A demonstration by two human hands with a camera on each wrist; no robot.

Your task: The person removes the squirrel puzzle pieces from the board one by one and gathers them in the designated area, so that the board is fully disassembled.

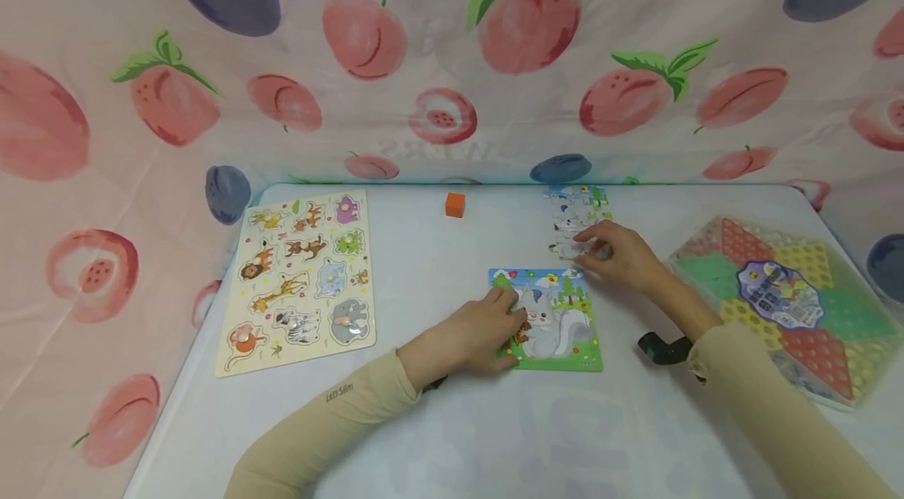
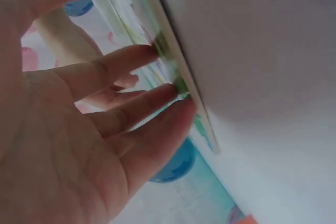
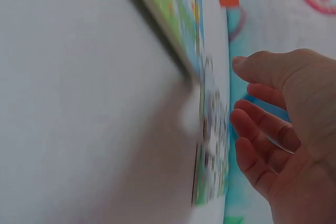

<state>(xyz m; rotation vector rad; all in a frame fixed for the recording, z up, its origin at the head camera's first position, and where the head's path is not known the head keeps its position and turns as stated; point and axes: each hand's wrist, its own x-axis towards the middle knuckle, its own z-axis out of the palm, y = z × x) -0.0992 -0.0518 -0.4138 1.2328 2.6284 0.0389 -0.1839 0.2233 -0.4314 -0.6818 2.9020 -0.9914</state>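
Note:
A squirrel picture puzzle board (image 1: 558, 362) lies flat on the table. My left hand (image 1: 487, 330) rests over its left side, and in the left wrist view the straight fingertips (image 2: 178, 93) touch the board near its edge. Beyond the board's upper right corner lie loose puzzle pieces (image 1: 565, 218) showing grey animal and tree parts. Over the near end of these pieces hovers my right hand (image 1: 621, 257), its fingers (image 3: 262, 119) loosely bent. Nothing shows between its thumb and fingers in the right wrist view.
A wooden animal peg puzzle (image 1: 318, 350) lies at the left. An orange cube (image 1: 455, 205) sits near the table's back edge. At the right is a clear case (image 1: 784, 295) of coloured perforated panels, with a black curved object (image 1: 664, 348) beside it. Fruit-patterned cloth hangs behind.

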